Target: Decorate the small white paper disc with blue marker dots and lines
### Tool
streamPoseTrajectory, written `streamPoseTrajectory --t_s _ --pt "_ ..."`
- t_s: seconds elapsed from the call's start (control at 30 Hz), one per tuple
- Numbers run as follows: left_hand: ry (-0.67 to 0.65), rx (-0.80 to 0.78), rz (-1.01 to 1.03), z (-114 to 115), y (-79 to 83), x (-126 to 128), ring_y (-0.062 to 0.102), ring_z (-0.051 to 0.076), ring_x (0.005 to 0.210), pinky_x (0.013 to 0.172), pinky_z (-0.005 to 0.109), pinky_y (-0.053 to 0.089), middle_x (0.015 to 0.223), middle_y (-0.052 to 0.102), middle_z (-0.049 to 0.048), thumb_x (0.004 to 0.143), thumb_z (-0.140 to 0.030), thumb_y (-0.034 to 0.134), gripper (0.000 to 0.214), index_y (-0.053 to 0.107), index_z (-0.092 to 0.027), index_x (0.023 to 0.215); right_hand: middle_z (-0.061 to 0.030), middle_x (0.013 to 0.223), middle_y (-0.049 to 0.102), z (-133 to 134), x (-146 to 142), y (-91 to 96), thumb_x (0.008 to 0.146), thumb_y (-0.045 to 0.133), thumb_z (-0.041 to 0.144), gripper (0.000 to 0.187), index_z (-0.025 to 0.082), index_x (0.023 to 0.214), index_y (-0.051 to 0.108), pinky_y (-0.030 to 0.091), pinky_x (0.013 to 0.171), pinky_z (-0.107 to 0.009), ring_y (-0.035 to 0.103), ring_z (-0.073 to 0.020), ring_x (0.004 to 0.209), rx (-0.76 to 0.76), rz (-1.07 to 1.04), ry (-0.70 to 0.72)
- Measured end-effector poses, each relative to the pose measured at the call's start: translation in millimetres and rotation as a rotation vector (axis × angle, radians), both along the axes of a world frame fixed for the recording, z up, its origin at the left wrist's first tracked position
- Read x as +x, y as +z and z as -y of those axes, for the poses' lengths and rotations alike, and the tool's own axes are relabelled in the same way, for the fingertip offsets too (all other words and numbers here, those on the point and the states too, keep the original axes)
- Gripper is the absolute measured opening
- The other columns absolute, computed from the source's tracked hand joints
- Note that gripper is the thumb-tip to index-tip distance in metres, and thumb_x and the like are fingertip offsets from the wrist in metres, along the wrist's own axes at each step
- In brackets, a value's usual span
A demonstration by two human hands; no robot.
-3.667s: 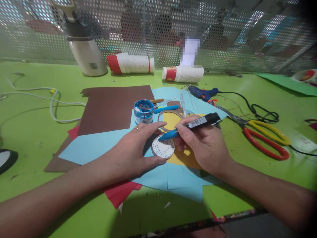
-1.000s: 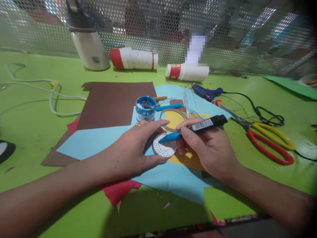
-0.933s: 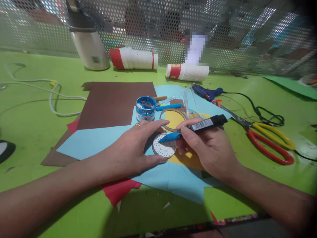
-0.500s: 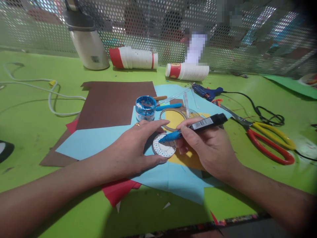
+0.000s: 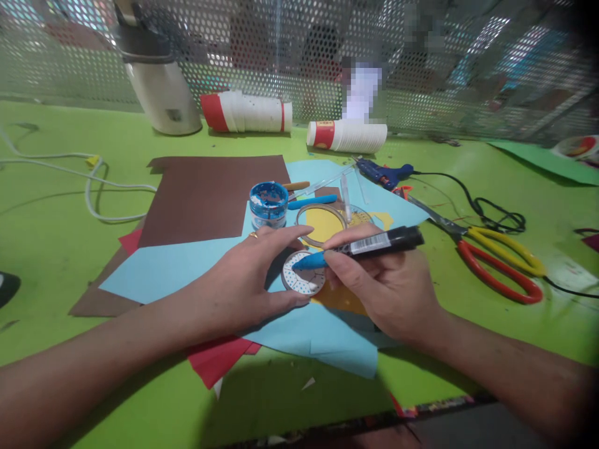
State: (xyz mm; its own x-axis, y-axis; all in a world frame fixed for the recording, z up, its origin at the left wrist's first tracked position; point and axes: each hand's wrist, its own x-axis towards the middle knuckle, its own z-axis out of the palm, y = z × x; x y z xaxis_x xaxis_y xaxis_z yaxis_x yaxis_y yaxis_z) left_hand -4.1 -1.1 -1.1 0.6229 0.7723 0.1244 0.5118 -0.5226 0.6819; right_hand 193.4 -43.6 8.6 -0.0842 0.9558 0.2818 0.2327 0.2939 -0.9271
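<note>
My left hand (image 5: 250, 274) curves around a small white paper disc (image 5: 303, 282) with a dotted pattern, thumb and forefinger pressing beside its left edge; a ring is on one finger. My right hand (image 5: 381, 280) grips a black marker with a blue tip (image 5: 360, 247), the tip resting on the disc. The disc lies on yellow paper (image 5: 344, 300) over light blue sheets (image 5: 178, 268). An open pot of blue paint (image 5: 268, 204) stands just behind my left fingers.
A tape ring (image 5: 322, 224) lies behind the disc. Brown paper (image 5: 210, 193) and red paper (image 5: 218, 362) surround the blue sheets. Red-and-yellow scissors (image 5: 496, 262), a blue glue gun (image 5: 381, 173) with black cord, two lying cup stacks (image 5: 248, 113), a flask (image 5: 159, 87) and a white cable (image 5: 93, 187) sit on the green table.
The view has shifted slightly. My right hand has lowered the marker flatter and nudged its tip a little left on the disc. My left hand keeps its hold.
</note>
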Motion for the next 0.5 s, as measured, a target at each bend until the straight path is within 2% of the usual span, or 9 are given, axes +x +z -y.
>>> streamPoseTrajectory --t_s 0.13,0.5 --pt "0.002 -0.005 0.003 -0.5 -0.6 0.3 0.057 0.026 0.117 0.099 0.040 0.045 0.131 0.059 0.0097 0.075 -0.036 0.074 0.075 0.042 -0.022 0.141 0.0047 0.059 0.061 -1.4 2.2 8.1 0.091 0.061 0.028 0.009 0.019 0.088 0.061 0.052 0.054 -0.021 0.059 -0.0085 0.052 0.055 -0.030 -0.103" --pt "0.003 -0.020 -0.015 0.6 2.9 1.0 0.058 0.026 0.112 0.096 0.041 0.047 0.126 0.061 0.0100 0.076 -0.036 0.072 0.072 0.043 -0.022 0.141 0.0037 0.057 0.060 -5.7 4.2 1.0 0.091 0.060 0.033 0.014 0.020 0.085 0.060 0.051 0.049 -0.022 0.057 -0.0102 0.050 -0.023 0.037 -0.073"
